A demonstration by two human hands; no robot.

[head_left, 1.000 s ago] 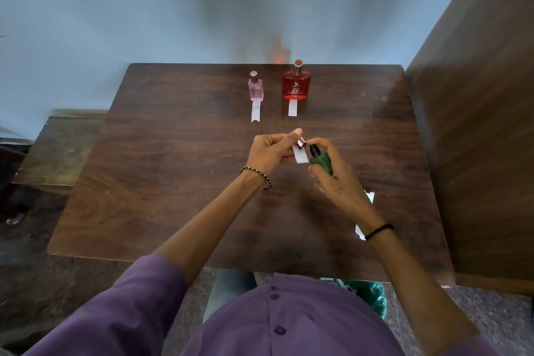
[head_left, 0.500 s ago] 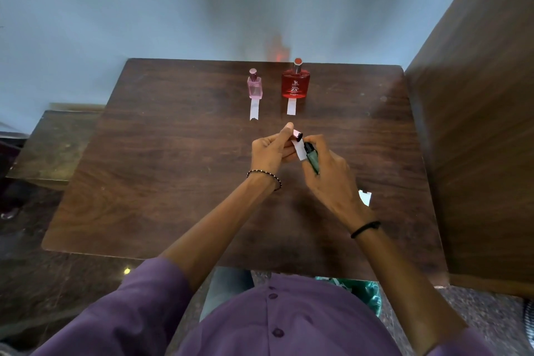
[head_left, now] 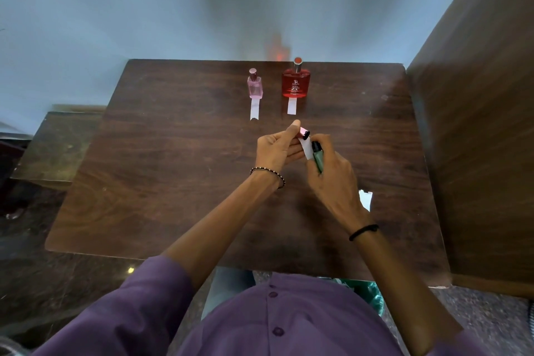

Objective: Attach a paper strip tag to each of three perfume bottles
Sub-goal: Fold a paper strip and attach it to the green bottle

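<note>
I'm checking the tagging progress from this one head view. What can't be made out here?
- Green bottle: body mostly hidden inside the right hand.
- Paper strip: whether it is fixed yet; the left hand covers its end.
- Loose paper: partly behind the right wrist.
- Red bottle: small print unreadable.

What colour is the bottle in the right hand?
Green, with a black top. The head view shows the green bottle held in the right hand.
</note>
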